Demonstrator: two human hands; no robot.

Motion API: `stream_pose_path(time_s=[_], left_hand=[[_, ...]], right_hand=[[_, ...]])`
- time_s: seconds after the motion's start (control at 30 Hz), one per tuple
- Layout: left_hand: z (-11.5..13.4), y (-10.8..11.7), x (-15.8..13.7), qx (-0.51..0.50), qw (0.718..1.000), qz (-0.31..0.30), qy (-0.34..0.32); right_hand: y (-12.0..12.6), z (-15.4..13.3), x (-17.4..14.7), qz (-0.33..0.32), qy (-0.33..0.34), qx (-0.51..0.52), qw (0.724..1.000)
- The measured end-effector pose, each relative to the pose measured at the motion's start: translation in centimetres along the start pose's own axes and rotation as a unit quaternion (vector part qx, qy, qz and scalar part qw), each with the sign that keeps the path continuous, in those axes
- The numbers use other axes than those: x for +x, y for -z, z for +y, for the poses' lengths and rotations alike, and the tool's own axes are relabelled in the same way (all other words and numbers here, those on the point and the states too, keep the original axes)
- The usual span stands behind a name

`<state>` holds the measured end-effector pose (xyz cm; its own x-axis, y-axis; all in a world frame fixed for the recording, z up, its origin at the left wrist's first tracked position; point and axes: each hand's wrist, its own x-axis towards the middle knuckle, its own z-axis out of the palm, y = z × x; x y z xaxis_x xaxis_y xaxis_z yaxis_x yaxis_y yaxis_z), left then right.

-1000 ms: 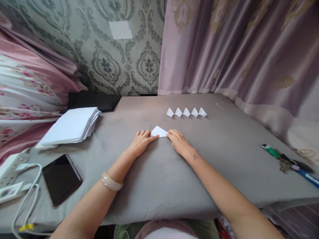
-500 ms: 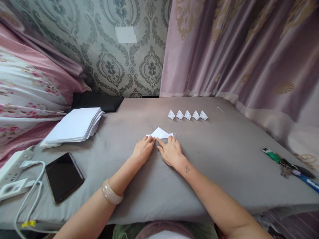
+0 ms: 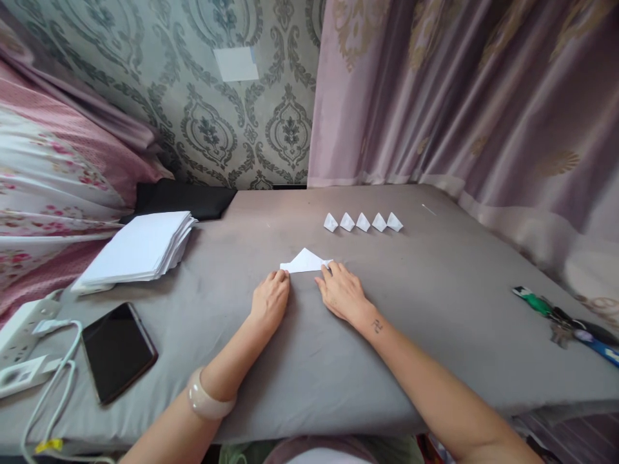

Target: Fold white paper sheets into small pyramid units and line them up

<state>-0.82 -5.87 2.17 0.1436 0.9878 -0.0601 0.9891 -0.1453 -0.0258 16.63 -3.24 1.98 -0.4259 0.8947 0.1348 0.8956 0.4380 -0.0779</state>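
A folded white paper [image 3: 305, 261] lies on the cloth-covered table, with a pointed top and a narrow strip along its lower edge. At its lower left corner, the curled fingertips of my left hand [image 3: 271, 298] close on the edge. The fingers of my right hand [image 3: 341, 291] are stretched over the right end, thumb apart and lower on the cloth. Between my hands the paper's middle is uncovered. Behind it stands a row of several small folded paper pieces [image 3: 362, 223], white and pointed.
On the left are a stack of white paper [image 3: 135, 248], a black phone [image 3: 119, 351], a power strip [image 3: 24, 328] with white cables, and a black folded item [image 3: 186, 198]. Keys with a green tag [image 3: 536, 301] lie at the right. A curtain [image 3: 411, 96] hangs behind.
My hands have moved apart, the left toward the paper's left end and the right toward its right end. The middle of the lower edge is now exposed. The view has shifted slightly.
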Motion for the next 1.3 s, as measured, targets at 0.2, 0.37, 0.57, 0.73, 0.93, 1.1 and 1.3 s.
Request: stream_pose_path(time_s=[0.2,0.37,0.57,0.73,0.93,1.1,1.3], left_hand=[[-0.6,0.8,0.4,-0.001,1.0,0.006,-0.001],[-0.3,1.5,2.1,-0.009,0.997,0.073,-0.008],[1.6,-0.8,5.4,-0.15,0.973,0.129,-0.118],[1.2,-1.7,6.4,-0.196,0.96,0.145,-0.136],[1.7,0.4,5.0,-0.38,0.884,0.263,-0.066],[3.3,2.0,3.0,-0.73,0.643,0.224,0.061],[4.4,2.7,2.1,-0.782,0.581,0.208,0.085]], right_hand=[[0.5,2.4,0.4,-0.019,-0.031,0.063,0.997],[0.0,5.1,3.2,-0.016,-0.127,0.231,0.965],[-1.9,6.6,4.6,0.046,-0.209,0.319,0.923],[-2.9,7.1,4.1,0.092,-0.198,0.388,0.895],[-0.1,4.8,4.0,0.196,-0.161,0.425,0.869],[3.1,1.8,2.2,0.334,-0.051,0.398,0.853],[3.2,0.0,1.1,0.329,-0.018,0.363,0.871]])
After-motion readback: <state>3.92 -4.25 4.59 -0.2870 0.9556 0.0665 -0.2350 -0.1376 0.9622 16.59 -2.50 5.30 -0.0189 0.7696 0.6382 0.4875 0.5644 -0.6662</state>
